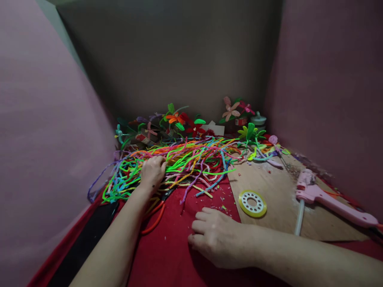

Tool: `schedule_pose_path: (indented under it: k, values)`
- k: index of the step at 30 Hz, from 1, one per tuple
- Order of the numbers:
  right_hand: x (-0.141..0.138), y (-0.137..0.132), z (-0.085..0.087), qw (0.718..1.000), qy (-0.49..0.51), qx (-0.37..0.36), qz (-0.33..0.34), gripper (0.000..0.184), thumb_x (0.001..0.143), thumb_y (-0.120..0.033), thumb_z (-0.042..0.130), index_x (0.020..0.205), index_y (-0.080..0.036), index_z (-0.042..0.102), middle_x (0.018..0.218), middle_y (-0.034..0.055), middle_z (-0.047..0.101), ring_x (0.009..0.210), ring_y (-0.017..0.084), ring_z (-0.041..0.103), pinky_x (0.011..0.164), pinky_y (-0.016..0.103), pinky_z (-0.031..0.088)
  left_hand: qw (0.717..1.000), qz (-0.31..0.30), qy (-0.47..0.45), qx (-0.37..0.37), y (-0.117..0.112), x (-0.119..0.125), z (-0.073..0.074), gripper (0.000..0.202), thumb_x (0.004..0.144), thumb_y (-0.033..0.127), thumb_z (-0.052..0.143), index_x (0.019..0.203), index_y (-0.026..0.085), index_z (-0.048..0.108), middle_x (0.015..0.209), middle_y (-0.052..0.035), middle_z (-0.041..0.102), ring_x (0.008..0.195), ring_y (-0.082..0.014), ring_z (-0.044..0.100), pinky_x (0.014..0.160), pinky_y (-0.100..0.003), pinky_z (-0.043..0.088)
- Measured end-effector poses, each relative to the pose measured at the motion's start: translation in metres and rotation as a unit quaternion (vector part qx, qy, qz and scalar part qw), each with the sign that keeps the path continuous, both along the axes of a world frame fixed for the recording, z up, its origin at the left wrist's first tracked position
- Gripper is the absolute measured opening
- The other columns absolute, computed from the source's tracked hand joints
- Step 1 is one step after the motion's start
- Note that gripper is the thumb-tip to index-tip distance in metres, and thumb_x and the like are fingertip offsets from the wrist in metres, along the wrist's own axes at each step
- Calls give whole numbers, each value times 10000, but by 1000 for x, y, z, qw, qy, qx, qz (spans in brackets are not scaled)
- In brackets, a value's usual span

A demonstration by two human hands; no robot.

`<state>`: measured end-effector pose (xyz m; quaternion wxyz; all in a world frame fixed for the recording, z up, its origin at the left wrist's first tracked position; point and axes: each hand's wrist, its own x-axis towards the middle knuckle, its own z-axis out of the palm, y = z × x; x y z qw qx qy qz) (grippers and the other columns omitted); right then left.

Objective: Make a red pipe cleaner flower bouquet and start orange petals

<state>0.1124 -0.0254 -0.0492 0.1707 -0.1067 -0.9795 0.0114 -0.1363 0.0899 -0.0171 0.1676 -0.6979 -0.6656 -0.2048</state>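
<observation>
My left hand (153,172) reaches into a wide heap of bright pipe cleaners (185,157), green, orange, pink, purple and blue. Its fingers are closed among the stems; their tips are hidden, so what they pinch, if anything, does not show. Lower down, my right hand (217,237) rests on the red cloth (167,255) with its fingers curled under. The back of the hand hides whatever lies beneath it. An orange-red loop (157,223) lies on the cloth beside my left forearm.
A roll of yellow-edged tape (253,203) and a pink glue gun (329,199) lie on a brown board (278,223) at the right. Pipe-cleaner flowers (176,118) line the back. A dark strip (86,243) is left of my forearm. Pale panels stand on both sides.
</observation>
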Motion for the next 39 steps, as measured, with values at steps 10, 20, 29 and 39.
schedule_pose_path:
  k: [10, 20, 29, 39]
  values:
    - [-1, 0, -6, 1000, 18, -10, -3, 139, 858, -198, 479, 748, -165, 557, 717, 17, 554, 683, 157, 422, 609, 314, 287, 996, 4, -8, 86, -11, -6, 11, 194, 828, 254, 402, 777, 176, 573, 822, -122, 659, 853, -282, 604, 810, -399, 417]
    - [-1, 0, -1, 1000, 15, 2, -5, 120, 819, -237, 545, 722, -167, 552, 691, 8, 550, 662, 151, 423, 602, 305, 285, 992, -14, -98, 77, -8, 2, 5, 144, 793, 295, 427, 780, 207, 540, 784, -75, 649, 777, -242, 606, 758, -345, 421]
    - [-1, 0, -3, 1000, 6, 5, 0, 108, 826, -230, 521, 746, -166, 554, 719, 19, 560, 688, 160, 440, 622, 314, 289, 964, 10, -262, 46, 10, -7, 4, 224, 771, 388, 432, 729, 193, 534, 633, -38, 660, 628, -188, 634, 578, -266, 472]
    - [-3, 0, 8, 1000, -17, 19, 9, 92, 821, -222, 577, 758, -155, 574, 733, 9, 580, 685, 156, 461, 632, 316, 332, 972, -82, -215, 49, 24, 6, -2, 196, 749, 348, 506, 795, 190, 612, 863, -65, 668, 833, -201, 611, 753, -314, 479]
